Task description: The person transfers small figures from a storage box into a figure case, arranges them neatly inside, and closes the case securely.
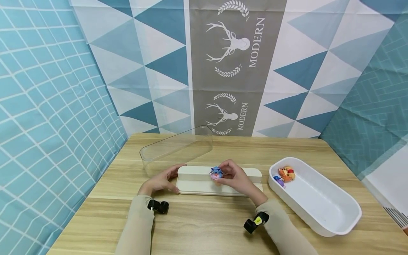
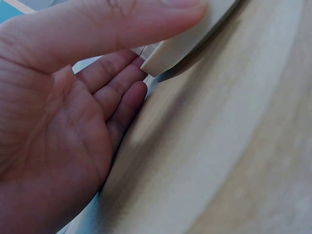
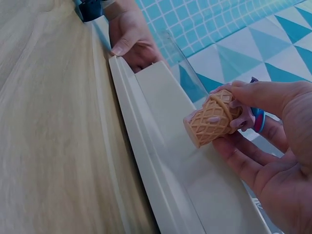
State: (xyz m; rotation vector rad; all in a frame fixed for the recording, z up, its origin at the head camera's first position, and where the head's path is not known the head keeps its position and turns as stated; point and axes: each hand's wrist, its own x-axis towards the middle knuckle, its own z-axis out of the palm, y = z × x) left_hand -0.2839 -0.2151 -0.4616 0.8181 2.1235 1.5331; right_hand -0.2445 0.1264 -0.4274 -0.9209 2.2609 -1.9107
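In the head view a cream stepped display base [image 1: 204, 191] lies lengthwise on the wooden table. My left hand [image 1: 162, 181] grips its left end, thumb at the front edge and fingers round the back; the left wrist view shows the thumb against the rim of the base. My right hand [image 1: 235, 179] pinches a small figurine [image 1: 216, 173] over the base, between thumb and fingers. It has a blue head and a pink middle. Seen from the right wrist, its lower part is a waffle cone [image 3: 209, 124], tilted above the base, with the head mostly hidden by the fingers.
Behind the base on the left stands a clear plastic cover [image 1: 176, 148]. At the right is a white tray [image 1: 322, 207], with an orange figurine [image 1: 287, 174] and a blue-purple figurine [image 1: 279, 181] at its far end. Patterned cloth [image 1: 159, 71] hangs behind the table.
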